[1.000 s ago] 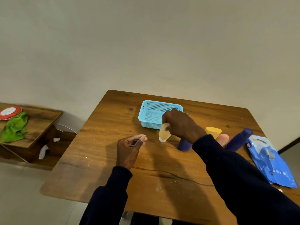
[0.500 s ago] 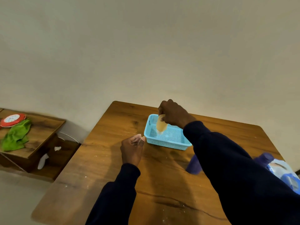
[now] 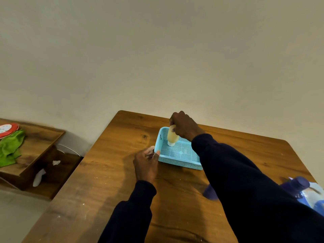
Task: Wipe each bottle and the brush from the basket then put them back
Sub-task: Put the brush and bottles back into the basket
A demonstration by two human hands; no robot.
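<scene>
Gripping bottle (image 3: 172, 136) in basket (image 3: 180, 163), wipe (image 3: 150, 149) in left hand (image 3: 146, 165).

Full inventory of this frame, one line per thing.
table: 1, brown wood, centre.
basket: 1, light blue, far part of the table.
yellow bottle: 1, pale yellow, cap down in the basket.
packet: 1, blue and white, right edge.
purple bottle: 1, dark purple, table's right, by the packet.
purple thing: 1, mostly hidden behind the right sleeve.
side table: 1, brown wood, left.
cloth: 1, green, on the side table.
round thing: 1, red and white, beside the cloth.
white scraps: 2, side table's lower shelf.
pale scrap: 1, whitish, beside the basket's left wall.
left hand: 1, pinches the pale scrap.
right hand: 1, holds the yellow bottle.
</scene>
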